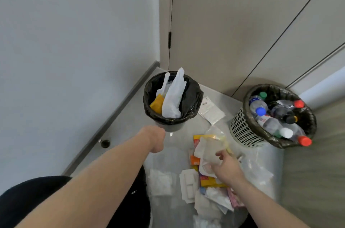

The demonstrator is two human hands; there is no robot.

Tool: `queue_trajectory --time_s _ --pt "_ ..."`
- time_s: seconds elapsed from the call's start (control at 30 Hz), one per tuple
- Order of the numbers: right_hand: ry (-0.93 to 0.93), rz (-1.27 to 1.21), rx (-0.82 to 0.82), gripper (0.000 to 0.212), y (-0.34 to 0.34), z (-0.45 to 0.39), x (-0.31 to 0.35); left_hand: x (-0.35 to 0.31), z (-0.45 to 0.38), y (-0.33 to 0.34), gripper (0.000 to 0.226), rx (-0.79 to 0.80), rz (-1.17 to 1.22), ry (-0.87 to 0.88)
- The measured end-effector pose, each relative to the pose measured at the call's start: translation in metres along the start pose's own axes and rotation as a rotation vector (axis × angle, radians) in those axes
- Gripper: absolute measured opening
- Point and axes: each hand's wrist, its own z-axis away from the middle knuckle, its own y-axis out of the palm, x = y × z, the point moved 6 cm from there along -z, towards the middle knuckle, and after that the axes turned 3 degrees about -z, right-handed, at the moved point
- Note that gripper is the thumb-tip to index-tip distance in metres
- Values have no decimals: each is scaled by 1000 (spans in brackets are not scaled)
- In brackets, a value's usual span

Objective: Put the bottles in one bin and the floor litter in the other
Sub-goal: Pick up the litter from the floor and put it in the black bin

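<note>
A black-lined litter bin (192,97) stands in the corner with a white plastic bag and a yellow wrapper inside. To its right, a white perforated bin (240,127) with a dark liner holds several plastic bottles (268,123). My right hand (226,167) grips a bunch of crumpled paper and wrappers (206,148), lifted just above the litter pile (209,194) on the floor. My left hand (156,139) reaches toward the base of the litter bin, bent downward so its fingers are hidden.
A flat white packet (211,111) lies on the floor between the bins. A grey wall is on the left, a beige door behind the bins. A black doorstop (105,143) sits by the left skirting. My dark-clothed knee is at bottom left.
</note>
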Motion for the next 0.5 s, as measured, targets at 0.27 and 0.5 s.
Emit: queue_trajectory --time_s 0.27,0.5 --pt "249 -18 35 78 56 -3 -127 -50 -38 161 57 223 147 -81" --pt "341 -271 -15 134 95 -16 -177 -31 -79 265 74 356 173 -176"
